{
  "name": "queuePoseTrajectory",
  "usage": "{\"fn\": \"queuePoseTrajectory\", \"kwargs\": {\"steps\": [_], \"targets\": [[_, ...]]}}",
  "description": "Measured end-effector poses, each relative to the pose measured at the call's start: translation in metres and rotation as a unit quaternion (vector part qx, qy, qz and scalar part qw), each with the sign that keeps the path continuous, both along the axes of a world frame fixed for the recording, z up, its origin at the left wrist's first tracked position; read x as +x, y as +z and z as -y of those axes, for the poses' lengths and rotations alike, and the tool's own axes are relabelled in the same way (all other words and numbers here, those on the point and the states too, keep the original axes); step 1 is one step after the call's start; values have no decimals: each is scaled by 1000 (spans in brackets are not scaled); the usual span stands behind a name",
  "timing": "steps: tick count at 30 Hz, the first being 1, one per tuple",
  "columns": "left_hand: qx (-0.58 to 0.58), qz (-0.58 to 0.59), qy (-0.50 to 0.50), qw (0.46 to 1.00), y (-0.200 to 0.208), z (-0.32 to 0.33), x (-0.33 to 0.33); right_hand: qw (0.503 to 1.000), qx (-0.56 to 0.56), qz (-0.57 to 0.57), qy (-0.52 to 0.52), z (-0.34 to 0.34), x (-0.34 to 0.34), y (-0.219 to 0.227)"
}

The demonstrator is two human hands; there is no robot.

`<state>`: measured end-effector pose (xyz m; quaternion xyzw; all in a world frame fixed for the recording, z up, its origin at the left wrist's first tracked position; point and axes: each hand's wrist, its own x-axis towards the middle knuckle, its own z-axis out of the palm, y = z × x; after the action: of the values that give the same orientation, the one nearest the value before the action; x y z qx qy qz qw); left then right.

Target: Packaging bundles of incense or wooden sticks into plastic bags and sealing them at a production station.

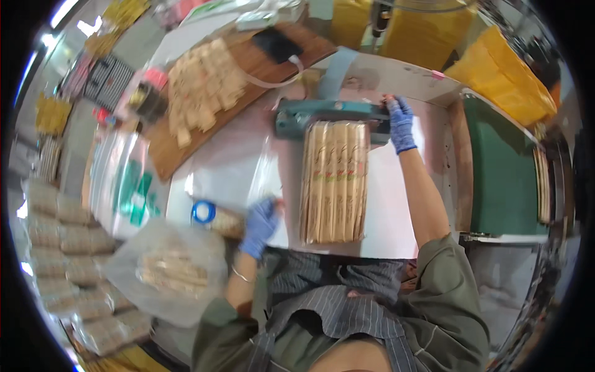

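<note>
A clear plastic bag of paper-wrapped chopsticks point(334, 186) lies upright in my view on the white table. Its far end meets a green bar-shaped heat sealer point(338, 110). My right hand point(401, 126), in a blue knit glove with bare fingertips, is closed on the right end of the sealer's arm. My left hand point(261, 224), gloved the same way, is apart from the bag, to its left. Motion blurs its fingers, and nothing shows clearly in them. Close by on its left lies a jar with a blue-rimmed lid point(204, 212).
Loose wrapped sticks point(204, 80) and a black phone point(277, 44) on a cable lie on a brown board point(164, 146). A filled translucent bag point(170, 273) stands lower left, beside stacked packs point(65, 248). A wooden rim point(458, 167) borders the table's right side, with a green panel point(505, 173) beyond.
</note>
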<state>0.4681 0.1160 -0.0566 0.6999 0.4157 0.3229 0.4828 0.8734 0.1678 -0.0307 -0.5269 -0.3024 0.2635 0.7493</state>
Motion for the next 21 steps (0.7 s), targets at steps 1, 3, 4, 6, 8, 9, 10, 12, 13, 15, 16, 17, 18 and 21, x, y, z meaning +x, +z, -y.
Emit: {"fn": "queuePoseTrajectory", "kwargs": {"steps": [1, 3, 4, 6, 8, 9, 10, 12, 13, 15, 16, 17, 18, 21], "targets": [[-13, -23, 56, 998, 14, -16, -5, 999, -16, 25, -26, 6, 12, 0], [89, -106, 144, 980, 45, -56, -23, 991, -50, 78, -97, 14, -5, 16], [166, -63, 162, 971, 38, -81, -52, 918, -68, 345, -183, 18, -46, 21], [160, -102, 183, 965, 36, -107, -75, 795, -117, 565, -189, 45, -107, 6], [249, -359, 107, 893, 6, -122, -105, 791, -202, 572, -83, 78, -176, -23], [248, -353, 115, 895, 5, -125, -105, 765, -233, 599, -34, 99, -203, -19], [198, -347, 135, 907, 6, -127, -104, 760, -248, 601, 5, 112, -227, -13], [150, -257, 139, 944, 5, -120, -77, 783, -193, 591, 13, 114, -243, -3], [153, -177, 127, 964, 1, -108, -52, 799, -165, 578, 24, 109, -250, 5], [55, -96, 36, 993, 35, -64, 10, 836, -148, 526, 43, 93, -251, 14], [176, -115, 27, 977, 28, -50, 27, 860, -148, 485, 58, 81, -252, 17], [309, -90, 47, 945, 21, -52, 31, 915, -94, 390, 43, 67, -259, 11], [288, -91, 83, 950, 17, -54, 25, 926, -68, 369, 32, 59, -257, 7], [171, -118, 203, 957, 67, -51, 0, 858, -42, 511, -31, 67, -231, 27]]}}
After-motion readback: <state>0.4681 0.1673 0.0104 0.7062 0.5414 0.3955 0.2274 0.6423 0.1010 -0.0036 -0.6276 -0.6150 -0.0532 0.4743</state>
